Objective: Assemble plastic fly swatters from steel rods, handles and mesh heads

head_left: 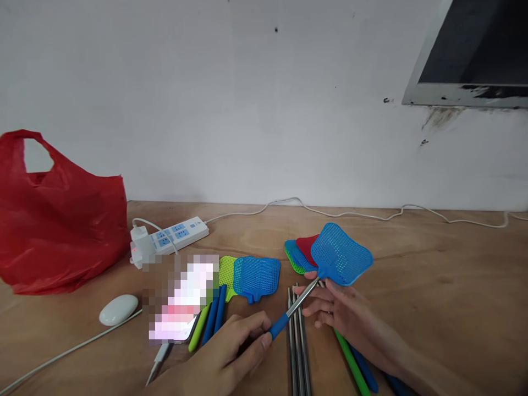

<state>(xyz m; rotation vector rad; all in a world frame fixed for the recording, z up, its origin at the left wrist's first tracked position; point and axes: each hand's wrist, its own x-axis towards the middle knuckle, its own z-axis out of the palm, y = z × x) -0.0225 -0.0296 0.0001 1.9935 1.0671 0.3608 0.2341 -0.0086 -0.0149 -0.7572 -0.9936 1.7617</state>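
Observation:
A blue fly swatter with a steel rod is held up slantwise over the table. My left hand is closed round the end of its blue grip. At the neck below the mesh head, my right hand has the swatter between thumb and index finger, the other fingers loosely curled. Beneath lie several bare metal rods. Green, blue and red swatter heads are stacked behind the right hand. Another blue head overlaps a yellow-green head left of centre.
Blue and green grips lie beside a phone with a blurred screen. More green and blue grips lie under my right forearm. A white oval mouse-like object, a power strip and a red plastic bag stand left.

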